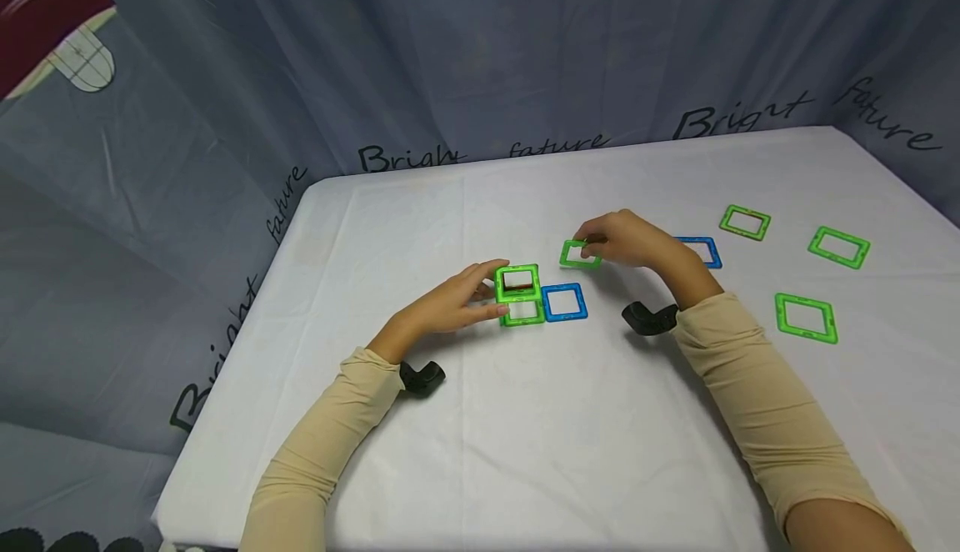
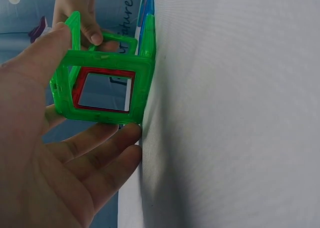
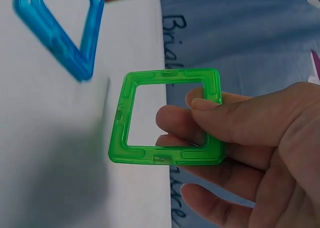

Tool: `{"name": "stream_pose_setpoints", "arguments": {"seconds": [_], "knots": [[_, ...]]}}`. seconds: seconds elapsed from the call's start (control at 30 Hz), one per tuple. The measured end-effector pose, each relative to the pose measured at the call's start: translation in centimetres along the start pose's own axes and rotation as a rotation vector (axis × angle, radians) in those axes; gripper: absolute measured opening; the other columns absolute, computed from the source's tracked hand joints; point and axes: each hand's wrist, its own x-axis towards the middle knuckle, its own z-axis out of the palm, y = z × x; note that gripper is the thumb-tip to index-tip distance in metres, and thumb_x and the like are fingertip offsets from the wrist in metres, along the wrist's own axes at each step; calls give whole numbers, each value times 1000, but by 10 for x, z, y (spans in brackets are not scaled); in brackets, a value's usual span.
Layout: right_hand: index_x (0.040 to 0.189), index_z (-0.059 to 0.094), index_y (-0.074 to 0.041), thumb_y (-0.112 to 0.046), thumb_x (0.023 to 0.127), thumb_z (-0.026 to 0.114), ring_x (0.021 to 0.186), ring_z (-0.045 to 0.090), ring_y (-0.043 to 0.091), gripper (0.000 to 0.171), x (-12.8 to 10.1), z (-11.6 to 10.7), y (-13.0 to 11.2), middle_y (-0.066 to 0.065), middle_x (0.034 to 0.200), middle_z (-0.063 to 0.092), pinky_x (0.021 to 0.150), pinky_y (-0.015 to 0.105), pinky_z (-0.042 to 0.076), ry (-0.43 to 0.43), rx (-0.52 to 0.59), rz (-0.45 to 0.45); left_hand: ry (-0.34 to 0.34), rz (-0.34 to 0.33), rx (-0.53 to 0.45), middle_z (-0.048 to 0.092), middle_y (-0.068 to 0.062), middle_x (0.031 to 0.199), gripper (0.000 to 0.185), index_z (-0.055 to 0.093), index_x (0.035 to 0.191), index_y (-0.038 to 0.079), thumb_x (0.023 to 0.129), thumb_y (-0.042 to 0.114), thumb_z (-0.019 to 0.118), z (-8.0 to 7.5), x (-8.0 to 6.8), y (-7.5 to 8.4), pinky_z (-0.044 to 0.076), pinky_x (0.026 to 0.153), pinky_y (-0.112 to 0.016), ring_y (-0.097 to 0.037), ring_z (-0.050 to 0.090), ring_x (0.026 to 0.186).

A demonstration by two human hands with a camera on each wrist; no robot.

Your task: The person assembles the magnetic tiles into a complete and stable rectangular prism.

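Green upright frame (image 1: 517, 283) sits mid-frame on the white table (image 1: 525, 435), left hand (image 1: 450, 306) cupping it with relaxed, spread fingers. Just beyond, upper right, the right hand (image 1: 626, 239) pinches a loose green square (image 1: 579, 254) between thumb and fingers, blue square (image 1: 564, 303) lying flat below it.

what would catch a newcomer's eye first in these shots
Probably the small green tile structure standing near the middle of the white table, steadied by the left hand, with a red frame inside it in the left wrist view. Next, the right hand pinching a loose green square tile just behind it, held off the cloth. A blue tile lies flat beside the structure, and three more green squares lie scattered to the right.
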Motion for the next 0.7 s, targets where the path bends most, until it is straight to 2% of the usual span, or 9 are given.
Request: {"name": "stream_pose_setpoints", "arguments": {"seconds": [0.4, 0.53, 0.7], "knots": [[105, 67, -4, -9, 86, 61, 91, 61, 22, 21, 5, 16, -19, 11, 103, 68, 79, 39, 49, -23, -13, -62, -1, 0, 5, 42, -7, 133, 71, 21, 145, 18, 88, 41, 57, 0, 0, -1, 42, 98, -39, -20, 54, 115], [105, 68, -4, -9, 86, 61, 96, 62, 24, 20, 5, 19, -24, 11, 103, 68, 84, 41, 49, -29, -21, -81, 0, 2, -7, 43, -7, 131, 70, 21, 145, 17, 89, 40, 56, 0, 1, -1, 42, 98, -37, -19, 55, 113], [104, 68, -4, -7, 86, 62, 95, 63, 25, 20, 4, 20, -29, 11, 101, 68, 83, 42, 49, -32, -18, -108, -1, 7, -19, 43, -8, 130, 69, 21, 145, 17, 89, 39, 56, -1, 1, -1, 42, 98, -37, -19, 55, 113]]}}
